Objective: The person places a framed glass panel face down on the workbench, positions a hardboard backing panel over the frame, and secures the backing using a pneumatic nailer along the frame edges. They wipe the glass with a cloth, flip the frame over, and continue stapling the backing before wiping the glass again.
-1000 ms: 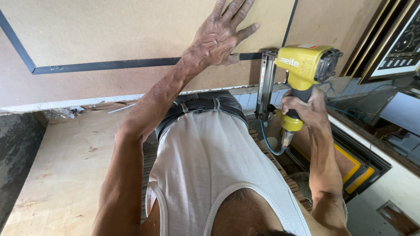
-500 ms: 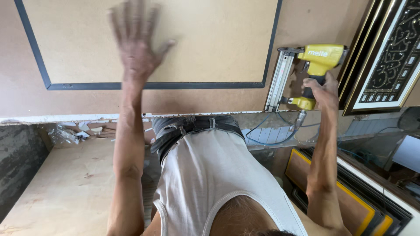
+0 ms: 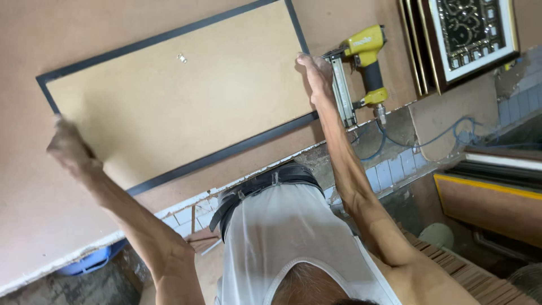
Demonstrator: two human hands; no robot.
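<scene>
- The large rectangular picture frame with thin black edging and a tan fibreboard back [image 3: 180,101] lies face down on the brown board worktop [image 3: 51,226], probably so that its backing is reachable from above
- The left hand [image 3: 70,149] sits at the frame's nine o'clock end, at the lower left corner; it is motion-blurred, so I cannot tell whether the fingers curl around the edging or only press against it
- The right hand [image 3: 316,76] is at the opposite, three o'clock end, fingers spread open and laid flat along the black edging, holding nothing closed within them
- With one hand at each short end, the frame spans the whole gap between both grips, and this wide hold seems meant to keep such a long, light panel square and steady
- A small metal hanger fitting [image 3: 182,57] sits on the backing toward twelve o'clock, well apart from both hands
- The yellow and black pneumatic nail gun [image 3: 361,68] rests just beside the right hand at its three o'clock, untouched, its blue coiled air hose [image 3: 429,138] trailing away toward four o'clock
- A stack of gilt ornamental frames [image 3: 463,39] leans at two o'clock, well apart from the hands
</scene>
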